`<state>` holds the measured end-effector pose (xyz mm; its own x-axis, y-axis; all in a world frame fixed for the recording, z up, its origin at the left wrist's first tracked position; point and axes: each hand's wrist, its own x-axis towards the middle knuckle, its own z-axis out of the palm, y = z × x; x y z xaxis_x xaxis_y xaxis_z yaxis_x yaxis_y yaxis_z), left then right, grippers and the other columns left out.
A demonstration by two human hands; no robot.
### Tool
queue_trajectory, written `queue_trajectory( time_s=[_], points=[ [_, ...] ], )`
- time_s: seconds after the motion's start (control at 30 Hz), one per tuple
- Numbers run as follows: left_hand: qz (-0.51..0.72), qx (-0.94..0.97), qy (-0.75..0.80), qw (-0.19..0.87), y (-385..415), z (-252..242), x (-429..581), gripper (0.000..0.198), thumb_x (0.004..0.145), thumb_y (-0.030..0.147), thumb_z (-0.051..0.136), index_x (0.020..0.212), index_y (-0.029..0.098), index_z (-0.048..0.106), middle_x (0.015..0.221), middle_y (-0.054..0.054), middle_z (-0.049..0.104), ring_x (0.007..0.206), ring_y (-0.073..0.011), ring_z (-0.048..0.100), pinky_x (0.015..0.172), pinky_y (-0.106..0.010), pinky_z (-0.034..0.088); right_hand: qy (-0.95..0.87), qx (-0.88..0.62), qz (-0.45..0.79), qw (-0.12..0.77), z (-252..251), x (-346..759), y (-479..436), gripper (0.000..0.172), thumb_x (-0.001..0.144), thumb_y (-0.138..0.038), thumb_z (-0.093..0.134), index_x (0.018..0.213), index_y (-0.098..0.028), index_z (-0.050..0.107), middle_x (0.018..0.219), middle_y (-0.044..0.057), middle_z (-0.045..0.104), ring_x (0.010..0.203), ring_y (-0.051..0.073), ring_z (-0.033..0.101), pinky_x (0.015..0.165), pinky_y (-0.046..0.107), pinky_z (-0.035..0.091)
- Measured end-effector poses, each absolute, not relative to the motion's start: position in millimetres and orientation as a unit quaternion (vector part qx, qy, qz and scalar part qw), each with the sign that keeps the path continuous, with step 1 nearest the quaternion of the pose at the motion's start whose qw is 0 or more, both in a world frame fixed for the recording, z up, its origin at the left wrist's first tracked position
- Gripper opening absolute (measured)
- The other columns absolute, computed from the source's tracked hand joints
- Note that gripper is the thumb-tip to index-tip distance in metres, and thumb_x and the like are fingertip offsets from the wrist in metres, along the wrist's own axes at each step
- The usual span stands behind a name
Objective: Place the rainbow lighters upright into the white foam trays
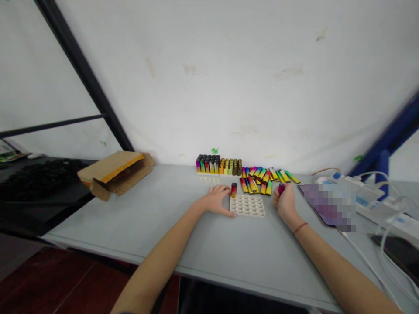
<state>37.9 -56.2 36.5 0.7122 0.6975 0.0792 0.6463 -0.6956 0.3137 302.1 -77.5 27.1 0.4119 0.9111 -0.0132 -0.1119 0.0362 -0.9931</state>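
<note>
A white tray (248, 205) with rows of round holes lies on the table in front of me. One red and gold tube (233, 190) stands at its back left corner. My left hand (216, 200) is at the tray's left side, its thumb against the front left corner and its fingers by the back one, holding it. To the right of the tray, my right hand (285, 201) is closed round a purple shiny tube (280, 188), whose end shows above the fingers. Behind the tray lie several loose gradient-coloured tubes (251, 185), shaped like lighters.
Against the wall stands a block of upright tubes (208, 165), some black-topped, others gold. An open cardboard box (114, 172) sits at left. On the right are a phone (317, 203), power strips (369, 200) with white cables, and another dark phone (401, 253).
</note>
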Motion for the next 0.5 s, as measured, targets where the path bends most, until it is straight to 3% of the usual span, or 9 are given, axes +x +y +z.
queue_trajectory(
  time_s=[0.2, 0.5],
  points=[
    [0.1, 0.916, 0.366, 0.131, -55.8, 34.7, 37.3, 0.088, 0.056, 0.069, 0.073, 0.124, 0.02, 0.048, 0.133, -0.014, 0.045, 0.124, -0.034, 0.039, 0.106, -0.047, 0.024, -0.304, -0.562, 0.445, 0.628, 34.7, 299.7, -83.5, 0.047, 0.082, -0.062, 0.019, 0.052, -0.027, 0.022, 0.035, -0.007, 0.019, 0.028, 0.009, 0.016, 0.029, 0.025, 0.012],
    [0.097, 0.917, 0.364, 0.13, -56.6, 36.3, 36.6, 0.087, 0.056, 0.069, 0.073, 0.123, 0.018, 0.049, 0.132, -0.014, 0.045, 0.125, -0.0343, 0.038, 0.106, -0.047, 0.024, -0.28, -0.527, 0.473, 0.648, 34.3, 297.7, -83.7, 0.042, 0.082, -0.052, 0.029, 0.049, -0.026, 0.024, 0.033, -0.007, 0.02, 0.027, 0.008, 0.016, 0.029, 0.023, 0.01]
  ],
)
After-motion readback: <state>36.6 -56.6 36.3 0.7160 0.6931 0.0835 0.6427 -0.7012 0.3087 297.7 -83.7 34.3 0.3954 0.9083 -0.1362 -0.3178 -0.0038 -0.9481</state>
